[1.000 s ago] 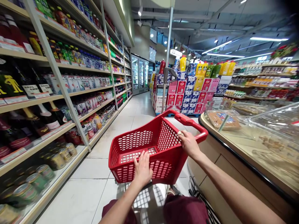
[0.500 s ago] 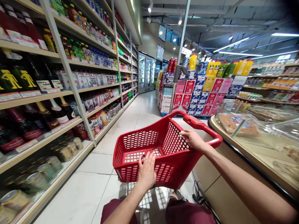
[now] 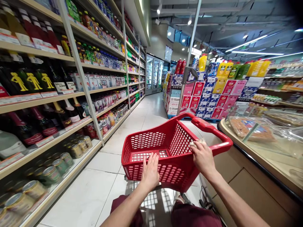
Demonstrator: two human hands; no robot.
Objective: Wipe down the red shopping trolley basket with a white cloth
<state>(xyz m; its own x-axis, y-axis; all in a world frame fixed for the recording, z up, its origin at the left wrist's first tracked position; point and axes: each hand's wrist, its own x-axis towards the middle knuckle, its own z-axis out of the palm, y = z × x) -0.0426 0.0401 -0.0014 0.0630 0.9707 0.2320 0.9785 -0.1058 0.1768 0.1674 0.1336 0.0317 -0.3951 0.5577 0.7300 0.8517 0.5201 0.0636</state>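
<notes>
Head view shows a red shopping cart (image 3: 181,168) standing on the tiled floor (image 3: 75,186) between the drinks shelves (image 3: 107,87) and a curved counter (image 3: 239,167). Across its near rim lies the left hand (image 3: 151,171), fingers nearly straight and slightly parted, gripping nothing. Near the cart's handle (image 3: 210,128), the right hand (image 3: 204,157) has its fingers curled around a pale wad (image 3: 196,142) at the rim. Stacked cartons (image 3: 210,97) stand beyond.

1 red cart (image 3: 189,167), 2 hands (image 3: 151,173), 3 yel-fig. btls (image 3: 33,81).
</notes>
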